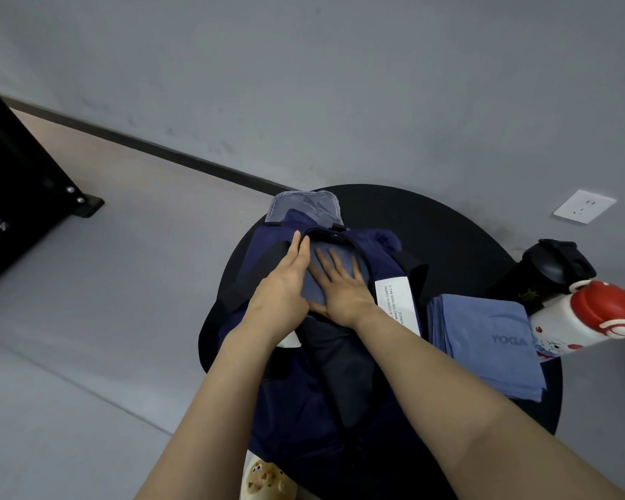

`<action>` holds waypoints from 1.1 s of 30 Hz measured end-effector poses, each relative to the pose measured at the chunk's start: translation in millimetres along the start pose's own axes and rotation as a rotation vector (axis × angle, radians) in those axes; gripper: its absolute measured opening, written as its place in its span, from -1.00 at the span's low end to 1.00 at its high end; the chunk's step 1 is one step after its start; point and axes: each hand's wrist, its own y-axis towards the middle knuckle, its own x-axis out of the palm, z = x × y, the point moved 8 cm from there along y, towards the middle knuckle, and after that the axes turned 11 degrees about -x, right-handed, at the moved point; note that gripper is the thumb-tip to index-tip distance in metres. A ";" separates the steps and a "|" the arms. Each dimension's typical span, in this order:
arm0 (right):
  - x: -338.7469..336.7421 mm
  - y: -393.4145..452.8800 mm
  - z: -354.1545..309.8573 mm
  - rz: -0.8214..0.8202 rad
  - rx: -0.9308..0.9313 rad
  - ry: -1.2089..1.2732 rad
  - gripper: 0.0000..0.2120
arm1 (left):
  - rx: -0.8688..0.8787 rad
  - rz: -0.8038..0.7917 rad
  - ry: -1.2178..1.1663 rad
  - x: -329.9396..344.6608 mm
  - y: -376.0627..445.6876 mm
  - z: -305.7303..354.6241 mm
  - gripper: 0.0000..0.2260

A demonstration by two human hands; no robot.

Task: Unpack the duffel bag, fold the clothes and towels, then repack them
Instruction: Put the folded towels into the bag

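— Two hands in the duffel bag (304,402), but what can you actually make out in there?

— Little. My right hand (343,290) lies flat, fingers straight and spread, on a folded blue cloth (313,286) in the bag's open mouth. My left hand (285,283) rests at the cloth's left edge, fingers straight and together, thumb hidden beneath. Neither hand grips anything. I cannot tell whether the cloth is a towel or clothing, and my hands cover most of it.

— Anything under it?

— Hidden. Below my wrists there is only dark fabric, too dim to read.

— Where does the bag sit?

— On the round black table (459,225), navy, spilling over the near edge, its lower end cut off by my arms. A white label (399,306) on its right side has small print I can't fully read. A grey-lined flap (304,205) stands open at the far end.

— Outside the bag?

— Just right of it, a folded blue towel (484,344) marked YOGA. Beyond that, a black shaker bottle (552,272) and a white bottle with a red cap (589,319), partly cut off.
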 end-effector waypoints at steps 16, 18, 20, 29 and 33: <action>-4.9 9.7 -4.2 0.003 0.068 0.155 -0.25 | -0.025 -0.024 0.028 3.5 0.5 -8.4 -0.18; -5.6 15.9 0.5 -0.048 0.098 0.177 -0.25 | -0.026 -0.023 0.027 3.1 0.3 -8.7 -0.17; -1.1 20.2 2.5 -0.084 0.105 0.168 -0.24 | -0.029 -0.018 0.025 2.1 1.4 -9.3 -0.17; 9.2 20.8 0.3 -0.084 0.091 0.090 -0.26 | -0.015 -0.012 0.017 1.6 3.6 -9.4 -0.17; 5.0 10.6 -5.4 -0.056 0.048 0.074 -0.32 | -0.013 -0.022 0.016 2.9 5.3 -8.4 -0.18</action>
